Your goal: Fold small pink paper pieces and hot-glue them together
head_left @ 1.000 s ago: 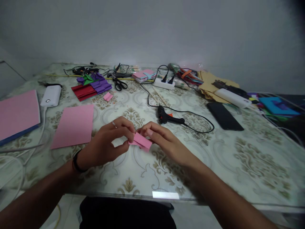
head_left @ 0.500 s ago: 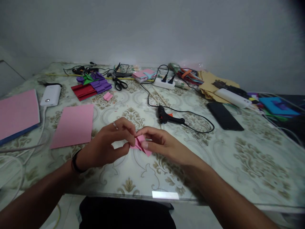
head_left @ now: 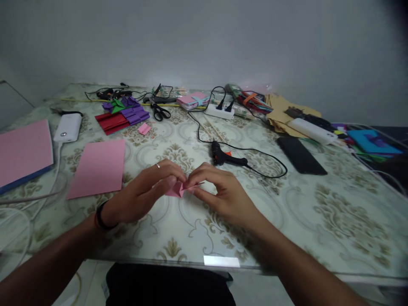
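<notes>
Between my two hands is a small folded piece of pink paper [head_left: 177,190], just above the patterned tabletop. My left hand [head_left: 145,187], with a ring and a dark wristband, pinches its left part between thumb and fingers. On the other side, my right hand [head_left: 219,187] grips the right edge between thumb and forefinger. The fingertips of both hands nearly meet at the fold and cover part of the paper. A flat pink sheet [head_left: 98,170] lies left of my left hand. Beyond my right hand rests a black glue gun [head_left: 228,156] with its cord.
Black scissors [head_left: 159,111], folded purple paper [head_left: 135,114] and red paper [head_left: 111,122] lie toward the back. A white power strip [head_left: 219,111] stands behind the glue gun. To the right is a black phone [head_left: 301,155]; a white power bank [head_left: 68,127] is at the left.
Both hands have turned the folded pink paper, so its crease now shows end-on. My left thumb has moved onto the paper, and the fingertips have drawn closer together.
</notes>
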Tool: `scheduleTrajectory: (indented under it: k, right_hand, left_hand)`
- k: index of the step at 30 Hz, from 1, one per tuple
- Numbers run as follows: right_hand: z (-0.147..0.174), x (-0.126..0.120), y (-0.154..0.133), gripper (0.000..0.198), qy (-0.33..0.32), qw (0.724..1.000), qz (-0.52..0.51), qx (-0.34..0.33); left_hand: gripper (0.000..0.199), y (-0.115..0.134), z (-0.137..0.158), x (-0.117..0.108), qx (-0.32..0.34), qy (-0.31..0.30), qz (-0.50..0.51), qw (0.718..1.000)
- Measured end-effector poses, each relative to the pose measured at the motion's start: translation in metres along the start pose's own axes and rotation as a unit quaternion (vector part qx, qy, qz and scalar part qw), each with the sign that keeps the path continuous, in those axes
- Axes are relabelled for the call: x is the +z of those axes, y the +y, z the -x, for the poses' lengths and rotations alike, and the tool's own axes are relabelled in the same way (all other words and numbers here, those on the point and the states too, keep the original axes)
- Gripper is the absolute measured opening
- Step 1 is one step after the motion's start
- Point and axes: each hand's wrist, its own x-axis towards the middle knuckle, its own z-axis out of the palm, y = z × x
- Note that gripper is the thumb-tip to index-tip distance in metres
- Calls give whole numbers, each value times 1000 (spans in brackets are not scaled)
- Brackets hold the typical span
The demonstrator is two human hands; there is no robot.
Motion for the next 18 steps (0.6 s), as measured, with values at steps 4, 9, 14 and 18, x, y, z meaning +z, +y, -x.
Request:
scheduleTrajectory:
  k: [4,9,14,18]
  right_hand:
    - [2,1,0,18,8,996,60,-71]
    - [2,-1,0,22,33,992,77,-91]
    - [3,-1,1,24,63,989,88,-104]
    - [4,0,2,28,79,986,91,-118]
  left_hand:
    - [23,-7,0,2,-6,8,-61,998]
    - [26,-6,-1,3,6,38,-71,997]
    - [26,-8,-2,4,33,78,-67,994]
    - [22,-10,0,7,29,119,-73,990]
